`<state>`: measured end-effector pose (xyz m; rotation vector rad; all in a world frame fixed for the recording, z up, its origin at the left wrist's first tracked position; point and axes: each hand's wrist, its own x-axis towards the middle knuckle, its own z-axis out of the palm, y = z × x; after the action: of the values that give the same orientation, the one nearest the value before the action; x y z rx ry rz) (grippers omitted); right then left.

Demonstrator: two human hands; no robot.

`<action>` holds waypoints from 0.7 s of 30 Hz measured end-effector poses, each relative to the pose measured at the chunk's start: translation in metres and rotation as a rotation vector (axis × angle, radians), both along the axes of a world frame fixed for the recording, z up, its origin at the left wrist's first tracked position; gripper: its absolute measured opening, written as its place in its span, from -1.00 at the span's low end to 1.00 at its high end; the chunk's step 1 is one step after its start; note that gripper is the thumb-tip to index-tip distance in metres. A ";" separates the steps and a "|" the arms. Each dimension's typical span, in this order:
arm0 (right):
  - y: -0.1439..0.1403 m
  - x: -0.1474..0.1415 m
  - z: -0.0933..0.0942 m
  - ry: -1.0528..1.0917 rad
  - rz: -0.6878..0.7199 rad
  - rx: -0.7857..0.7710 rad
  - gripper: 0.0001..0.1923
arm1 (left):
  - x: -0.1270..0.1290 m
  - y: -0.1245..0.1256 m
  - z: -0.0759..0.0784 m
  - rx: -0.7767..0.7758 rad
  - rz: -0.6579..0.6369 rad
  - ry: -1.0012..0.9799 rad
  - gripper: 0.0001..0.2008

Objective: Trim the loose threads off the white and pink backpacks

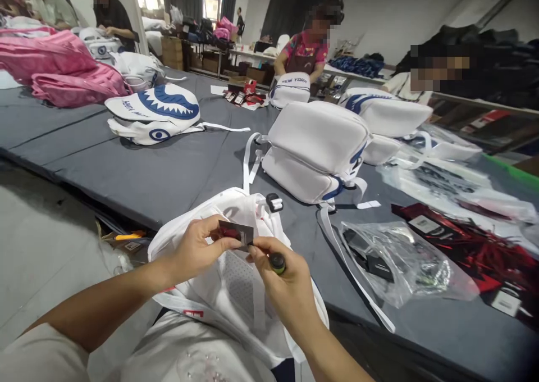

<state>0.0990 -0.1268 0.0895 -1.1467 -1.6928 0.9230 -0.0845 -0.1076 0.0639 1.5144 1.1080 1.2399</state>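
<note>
Dark grey card with a red patch, a small rectangular hang tag [236, 233], sits pinched at its left edge between the thumb and fingers [213, 228] of the left hand [194, 250]. The right hand [285, 285] meets the tag at its right lower corner with thumb and forefinger closed on it, while the same hand also grips a short black tool with a green end [277, 263] against the palm. Directly beneath both sets of fingers lies a white fabric backpack [236, 283], its mesh back panel facing up, resting on the person's lap and against the edge of the grey-covered bench [168, 174]. Just beyond the fingers a black plastic strap buckle [274, 202] sits on the backpack. To the right of the fingers is a clear plastic bag holding black tags [400, 264]. Farther beyond them stand two stacked white backpacks with blue trim [315, 151].
</note>
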 end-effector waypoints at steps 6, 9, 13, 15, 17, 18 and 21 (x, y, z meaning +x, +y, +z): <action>-0.011 -0.033 0.029 0.005 -0.026 0.087 -0.87 | -0.029 0.006 -0.025 0.194 0.181 -0.013 -0.32; 0.014 -0.044 0.010 0.045 -0.022 0.035 -0.89 | -0.045 0.022 -0.037 0.161 0.360 0.316 -0.32; 0.065 -0.025 -0.027 -0.284 -0.207 0.026 -0.81 | -0.054 0.037 -0.046 -0.018 0.183 0.685 -0.46; 0.080 -0.010 -0.033 -0.494 -0.214 -0.007 -0.77 | -0.054 0.038 -0.048 -0.034 0.146 0.720 -0.54; 0.087 0.001 -0.030 -0.664 -0.184 -0.047 -0.75 | -0.054 0.038 -0.050 -0.001 0.154 0.722 -0.57; 0.088 0.003 -0.027 -0.735 -0.166 -0.065 -0.75 | -0.054 0.038 -0.051 0.015 0.151 0.721 -0.56; 0.089 -0.001 -0.022 -0.940 -0.050 -0.129 -0.73 | -0.055 0.036 -0.054 0.037 0.140 0.727 -0.55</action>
<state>0.0980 -0.0377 0.0677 -1.8789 -2.3231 0.4635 -0.1399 -0.0715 0.0104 2.0144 1.6775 0.7978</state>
